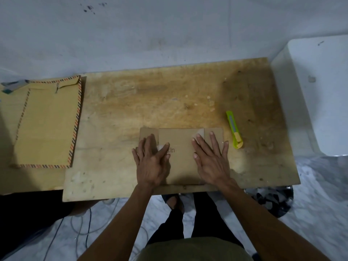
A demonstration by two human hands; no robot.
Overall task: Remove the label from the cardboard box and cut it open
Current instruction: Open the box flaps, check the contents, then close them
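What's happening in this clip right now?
A person stands at a worn wooden table with both hands pressed flat on a flattened cardboard box. The left hand and right hand lie open on it, fingers spread. A green and yellow utility knife lies untouched on the table to the right of the box. A large brown envelope with a striped border lies at the left.

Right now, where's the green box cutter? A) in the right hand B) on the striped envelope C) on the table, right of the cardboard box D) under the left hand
C: the green box cutter lies untouched on the table just right of the cardboard box, while the left hand and right hand rest flat on the box.
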